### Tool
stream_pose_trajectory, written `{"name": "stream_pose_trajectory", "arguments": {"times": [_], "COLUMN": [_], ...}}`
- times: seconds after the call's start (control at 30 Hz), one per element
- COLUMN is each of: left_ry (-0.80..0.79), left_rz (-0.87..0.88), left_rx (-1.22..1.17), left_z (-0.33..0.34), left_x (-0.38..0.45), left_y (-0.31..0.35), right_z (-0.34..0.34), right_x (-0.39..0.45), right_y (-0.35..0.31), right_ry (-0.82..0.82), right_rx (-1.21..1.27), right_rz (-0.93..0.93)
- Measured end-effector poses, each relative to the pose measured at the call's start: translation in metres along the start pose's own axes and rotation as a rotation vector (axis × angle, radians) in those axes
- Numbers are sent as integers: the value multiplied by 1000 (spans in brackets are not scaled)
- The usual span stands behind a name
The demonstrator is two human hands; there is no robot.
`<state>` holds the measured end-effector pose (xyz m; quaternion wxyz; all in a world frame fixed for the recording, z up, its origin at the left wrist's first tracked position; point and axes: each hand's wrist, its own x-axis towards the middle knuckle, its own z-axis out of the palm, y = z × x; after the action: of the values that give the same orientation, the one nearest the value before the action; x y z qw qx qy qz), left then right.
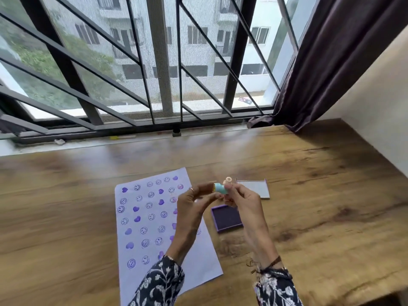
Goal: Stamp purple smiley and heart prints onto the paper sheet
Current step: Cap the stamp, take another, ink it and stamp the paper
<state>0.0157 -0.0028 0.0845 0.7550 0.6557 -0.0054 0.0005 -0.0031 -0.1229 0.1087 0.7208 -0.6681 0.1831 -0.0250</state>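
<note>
A white paper sheet [152, 219] lies on the wooden table, covered with several purple smiley and heart prints. My left hand [194, 202] and my right hand [242, 202] are raised together above the sheet's right edge. Between them they hold a small teal stamp [219, 188], lying sideways, and a pale peach stamp [228, 181] just behind it. The left fingertips pinch the teal stamp's left end; the right fingers grip the peach one. An open purple ink pad [227, 218] rests on the table under my right hand.
The ink pad's lid [254, 188] lies beyond the pad, to the right. The wooden table [320, 195] stretches to a window sill with dark bars at the back. A dark curtain [331, 62] hangs at the right, beside a wall.
</note>
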Motion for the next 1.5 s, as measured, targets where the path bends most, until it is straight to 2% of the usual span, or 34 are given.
{"name": "stream_pose_trajectory", "arguments": {"times": [0.13, 0.23, 0.4, 0.57, 0.67, 0.8, 0.87, 0.97, 1.03, 1.17, 1.2, 1.33, 1.5], "left_ry": [-58, -46, -51, -174, -249, -240, -227, -225, -226, -253, -255, -246, -237], "left_rz": [112, 129, 28, -102, -71, -12, 10, 14, 13, 0, -2, -3, 12], "left_rx": [108, 181, 284, 372, 400, 440, 490, 527, 535, 541, 547, 584, 591], "left_z": [0, -8, -25, -35, -34, -32, -31, -32, -32, -31, -31, -30, -30], "left_x": [-7, -10, -16, -15, -14, -14, -13, -14, -14, -15, -15, -15, -15], "left_y": [4, -2, -25, -47, -50, -54, -56, -57, -57, -59, -60, -63, -65], "right_z": [-3, -7, -18, -31, -35, -28, -20, -11, -9, -4, -3, -2, -3], "right_x": [-12, -17, -22, -22, -20, -13, -13, -13, -12, -11, -11, -12, -7], "right_y": [4, 9, 24, 38, 42, 46, 41, 33, 21, 3, 7, 45, 54], "right_ry": [22, 23, -35, -31, 40, 263, 277, 216, 225, 331, 337, 202, 193], "right_rx": [219, 428, 633, 606, 394, -371, -665, -869, -952, -913, -919, -956, -1011], "right_rz": [166, 307, 382, 348, 264, 54, -74, -164, -257, -467, -461, -214, -256]}}
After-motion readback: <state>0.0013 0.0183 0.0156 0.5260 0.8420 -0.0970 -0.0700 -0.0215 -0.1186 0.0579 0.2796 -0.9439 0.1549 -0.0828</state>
